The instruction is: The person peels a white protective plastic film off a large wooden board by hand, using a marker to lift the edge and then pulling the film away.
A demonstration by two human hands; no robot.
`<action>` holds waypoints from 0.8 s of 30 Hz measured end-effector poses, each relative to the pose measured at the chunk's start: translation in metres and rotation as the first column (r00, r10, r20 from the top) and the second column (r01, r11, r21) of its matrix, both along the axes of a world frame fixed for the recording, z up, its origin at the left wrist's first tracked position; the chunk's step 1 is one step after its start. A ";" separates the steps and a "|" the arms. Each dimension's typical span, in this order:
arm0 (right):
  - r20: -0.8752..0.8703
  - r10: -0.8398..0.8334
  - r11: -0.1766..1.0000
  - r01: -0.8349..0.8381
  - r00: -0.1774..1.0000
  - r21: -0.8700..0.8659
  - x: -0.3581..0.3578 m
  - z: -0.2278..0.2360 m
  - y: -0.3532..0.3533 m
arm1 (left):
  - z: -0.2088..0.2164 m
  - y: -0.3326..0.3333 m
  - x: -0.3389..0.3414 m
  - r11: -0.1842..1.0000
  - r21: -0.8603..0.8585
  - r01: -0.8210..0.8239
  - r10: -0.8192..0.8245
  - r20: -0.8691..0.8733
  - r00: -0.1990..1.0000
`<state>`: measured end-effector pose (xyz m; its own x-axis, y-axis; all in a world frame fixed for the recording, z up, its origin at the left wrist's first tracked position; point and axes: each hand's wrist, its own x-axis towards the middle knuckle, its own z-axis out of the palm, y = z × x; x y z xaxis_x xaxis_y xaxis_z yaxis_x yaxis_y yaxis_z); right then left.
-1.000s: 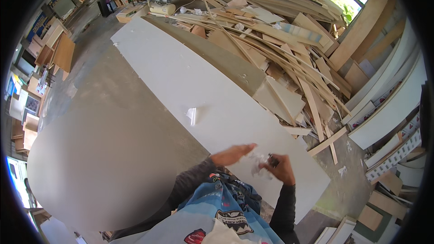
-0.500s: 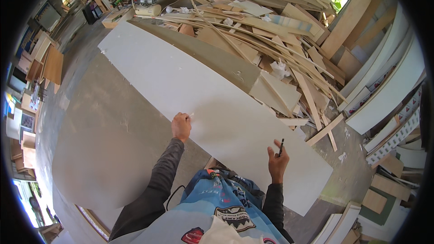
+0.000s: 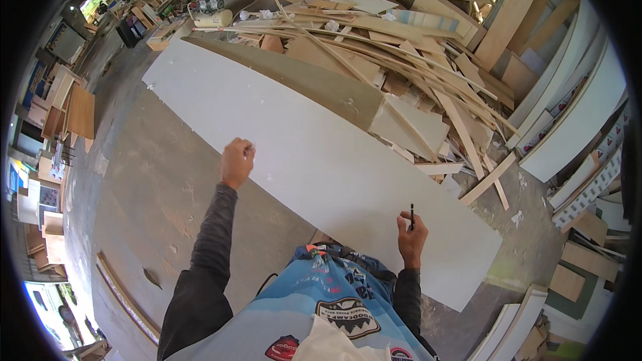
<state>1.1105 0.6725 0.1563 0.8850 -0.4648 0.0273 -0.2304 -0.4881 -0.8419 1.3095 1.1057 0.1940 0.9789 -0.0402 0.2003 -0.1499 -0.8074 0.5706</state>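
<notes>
A long white board (image 3: 321,154) lies slantwise in front of me, from far left to near right. Over its left edge hangs my left hand (image 3: 237,163), its fingers curled together; whether they pinch something small I cannot make out. A faint pale mark or scrap shows on the board beside this hand. My right hand (image 3: 412,246) is above the board's near right part. It grips a slim black pencil (image 3: 412,216), which points upward between thumb and fingers.
Beyond the board sprawls a large heap of wood strips and offcuts (image 3: 401,53). Curved white panels (image 3: 575,113) lean at the right. An air compressor (image 3: 212,17) stands at the far left. A narrow strip (image 3: 124,297) and a dark leaf-like piece (image 3: 152,278) lie on the floor.
My left hand has moved left and farther away, toward the board's left edge. The right hand stays near the same place, with the pencil now more upright. The view has shifted slightly.
</notes>
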 end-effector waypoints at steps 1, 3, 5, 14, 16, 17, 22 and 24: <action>0.000 0.034 0.999 -0.034 0.999 -0.005 0.004 0.000 0.005 | -0.021 -0.002 -0.009 1.000 0.029 0.000 0.000 0.009 1.000; -0.057 0.095 0.995 -0.097 0.994 -0.018 0.008 0.001 0.011 | -0.053 -0.012 -0.031 0.996 0.086 -0.003 0.001 0.028 1.000; -0.080 0.145 0.988 -0.148 0.986 -0.042 0.008 0.000 0.014 | -0.060 -0.024 -0.049 0.995 0.097 0.037 -0.046 0.099 0.994; -0.171 0.184 0.982 -0.189 0.968 -0.012 -0.003 -0.010 0.011 | -0.099 -0.016 -0.061 0.988 0.152 0.037 -0.055 0.111 0.992; -0.153 0.189 0.981 -0.192 0.970 -0.007 -0.002 -0.010 0.013 | -0.102 -0.013 -0.055 0.984 0.177 0.022 -0.047 0.141 0.989; -0.132 0.195 0.980 -0.198 0.972 -0.009 -0.002 -0.013 0.015 | -0.102 -0.008 -0.052 0.985 0.171 0.015 -0.041 0.151 0.988; -0.018 0.190 0.981 -0.191 0.982 -0.041 0.000 -0.023 0.016 | -0.081 -0.007 -0.030 0.999 0.004 -0.042 0.040 0.221 0.974; -0.057 0.183 0.982 -0.185 0.981 -0.034 0.001 -0.020 0.015 | -0.068 -0.009 -0.025 0.993 -0.105 -0.061 0.076 0.144 0.987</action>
<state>1.1111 0.6878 0.1362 0.9560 -0.2932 -0.0071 -0.1773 -0.5586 -0.8103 1.2846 1.0970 0.1264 0.9382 0.0535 0.3420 -0.1843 -0.7590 0.6244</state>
